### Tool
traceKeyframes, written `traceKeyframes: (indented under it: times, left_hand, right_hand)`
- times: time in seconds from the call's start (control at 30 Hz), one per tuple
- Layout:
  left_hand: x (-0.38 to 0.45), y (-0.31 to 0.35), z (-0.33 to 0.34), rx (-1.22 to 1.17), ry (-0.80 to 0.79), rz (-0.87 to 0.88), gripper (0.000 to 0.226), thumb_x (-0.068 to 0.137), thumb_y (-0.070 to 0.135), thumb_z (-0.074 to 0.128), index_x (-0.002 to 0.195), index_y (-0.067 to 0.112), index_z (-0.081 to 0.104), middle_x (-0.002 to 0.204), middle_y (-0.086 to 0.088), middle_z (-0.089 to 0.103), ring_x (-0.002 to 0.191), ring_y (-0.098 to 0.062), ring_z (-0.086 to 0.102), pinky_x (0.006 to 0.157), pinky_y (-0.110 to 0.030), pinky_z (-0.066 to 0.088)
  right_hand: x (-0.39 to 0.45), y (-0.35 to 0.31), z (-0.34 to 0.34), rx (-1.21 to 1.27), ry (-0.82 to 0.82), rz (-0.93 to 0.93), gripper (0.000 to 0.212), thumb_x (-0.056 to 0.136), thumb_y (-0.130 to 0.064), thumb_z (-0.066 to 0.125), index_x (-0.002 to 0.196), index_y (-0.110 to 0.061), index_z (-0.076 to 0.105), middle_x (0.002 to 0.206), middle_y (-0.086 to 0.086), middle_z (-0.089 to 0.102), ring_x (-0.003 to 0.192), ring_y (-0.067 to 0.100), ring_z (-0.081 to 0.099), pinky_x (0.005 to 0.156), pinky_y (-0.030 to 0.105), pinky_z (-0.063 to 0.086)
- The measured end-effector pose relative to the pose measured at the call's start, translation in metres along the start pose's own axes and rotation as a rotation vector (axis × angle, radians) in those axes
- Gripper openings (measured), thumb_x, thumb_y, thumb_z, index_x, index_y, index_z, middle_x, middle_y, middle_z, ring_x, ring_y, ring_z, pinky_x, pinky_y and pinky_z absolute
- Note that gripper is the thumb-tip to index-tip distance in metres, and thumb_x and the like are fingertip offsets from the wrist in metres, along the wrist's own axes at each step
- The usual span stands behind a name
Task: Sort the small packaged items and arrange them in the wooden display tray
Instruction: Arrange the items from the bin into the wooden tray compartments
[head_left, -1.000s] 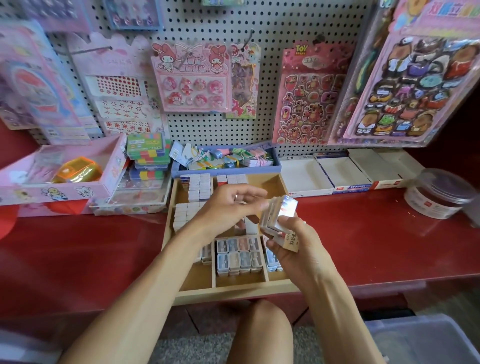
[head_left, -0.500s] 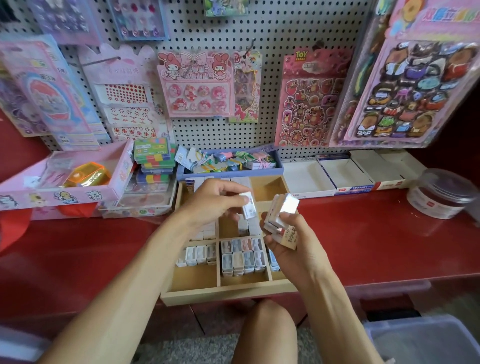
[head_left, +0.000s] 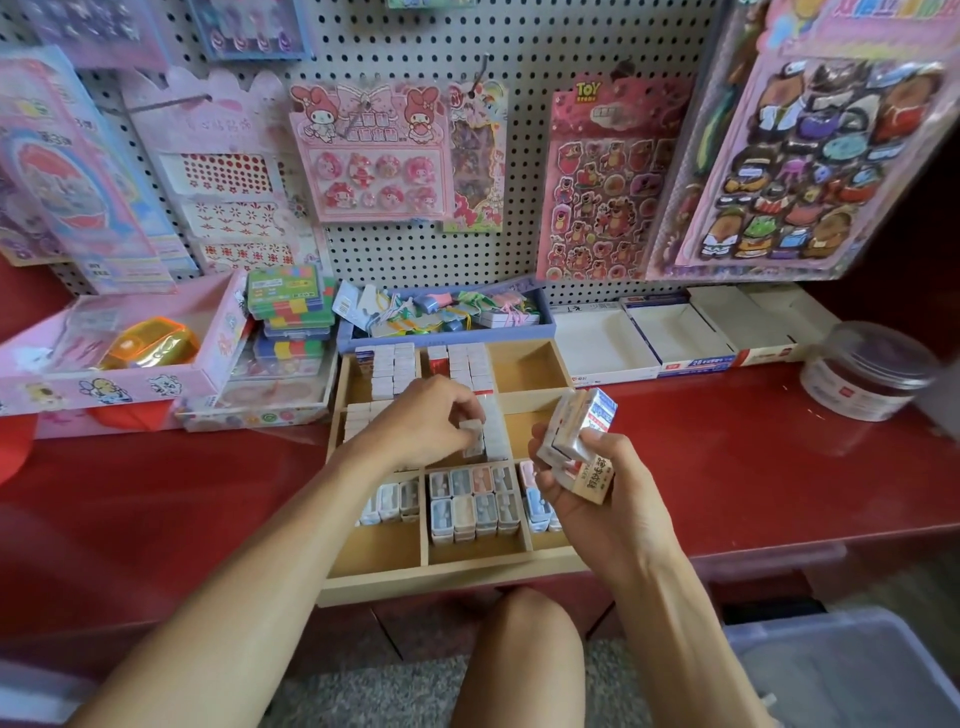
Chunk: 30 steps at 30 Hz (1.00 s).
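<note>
- A wooden tray on the red counter stands largely stocked; its far-right compartment and parts of the front row remain bare.
- The left hand pinches one white packet over the tray's middle row.
- The right hand clutches a stack just right, awaiting sorting.

The wooden tray is set on the shelf, near its front edge. Small packs are lined up in its near and far boxes. A pegboard is hung behind. Open boxes are placed to the tray's right, with a round tub further right.
</note>
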<state>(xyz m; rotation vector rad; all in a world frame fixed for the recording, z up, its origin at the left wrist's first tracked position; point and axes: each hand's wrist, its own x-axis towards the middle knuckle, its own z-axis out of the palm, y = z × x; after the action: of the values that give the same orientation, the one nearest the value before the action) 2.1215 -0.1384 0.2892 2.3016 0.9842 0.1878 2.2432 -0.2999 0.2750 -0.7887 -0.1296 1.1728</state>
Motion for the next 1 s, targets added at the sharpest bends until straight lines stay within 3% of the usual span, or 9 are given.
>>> traceKeyframes:
  times: [0.27,0.5,0.63,0.77,0.87,1.0]
  left_hand:
    - [0.004,-0.001,0.0,0.015,0.003,0.054,0.018,0.084,0.014,0.071,0.098,0.025,0.072,0.083,0.022,0.058,0.077,0.006,0.055,0.062,-0.011,0.037]
    - [0.005,-0.004,0.005,0.11,-0.047,0.089,0.018,0.085,0.017,0.072,0.102,0.021,0.073,0.088,0.015,0.063,0.073,0.008,0.055,0.062,-0.007,0.036]
    - [0.004,-0.008,0.016,0.142,-0.04,0.089,0.02,0.084,0.02,0.074,0.103,0.02,0.074,0.096,0.01,0.068,0.084,-0.002,0.058,0.073,-0.014,0.042]
    - [0.004,-0.011,0.016,0.019,-0.023,0.032,0.014,0.087,0.016,0.067,0.099,0.019,0.076,0.091,0.015,0.067,0.085,0.0,0.061,0.079,-0.018,0.049]
    - [0.004,-0.014,0.02,0.047,-0.016,0.057,0.018,0.09,0.009,0.063,0.101,0.019,0.074,0.089,0.014,0.064,0.079,0.0,0.058,0.067,-0.01,0.042]
    - [0.003,-0.01,0.022,0.143,0.114,0.06,0.014,0.089,0.019,0.067,0.102,0.023,0.072,0.091,0.011,0.067,0.08,-0.003,0.059,0.075,-0.025,0.051]
  right_hand:
    - [0.001,0.001,-0.005,-0.008,0.035,0.014,0.062,0.069,-0.019,0.064,0.127,0.0,0.057,0.1,0.019,0.069,0.078,0.022,0.069,0.058,0.025,0.054]
    - [0.0,0.001,-0.004,0.016,0.045,0.012,0.057,0.068,-0.018,0.064,0.121,0.0,0.057,0.099,0.02,0.069,0.075,0.022,0.07,0.056,0.025,0.054]
    - [-0.002,-0.001,-0.004,0.012,0.038,0.006,0.049,0.067,-0.016,0.064,0.114,-0.002,0.061,0.087,0.014,0.071,0.075,0.023,0.07,0.055,0.024,0.054]
    - [-0.004,0.0,-0.007,0.013,0.035,0.001,0.046,0.066,-0.016,0.063,0.111,-0.004,0.063,0.082,0.011,0.072,0.073,0.022,0.071,0.054,0.023,0.054]
    - [-0.005,0.003,-0.01,0.015,0.019,0.015,0.051,0.067,-0.016,0.063,0.116,-0.003,0.062,0.082,0.013,0.072,0.074,0.023,0.07,0.053,0.024,0.053]
    - [-0.004,0.004,-0.011,-0.06,-0.005,0.017,0.049,0.066,-0.015,0.062,0.114,-0.003,0.064,0.083,0.013,0.071,0.076,0.024,0.067,0.054,0.023,0.052]
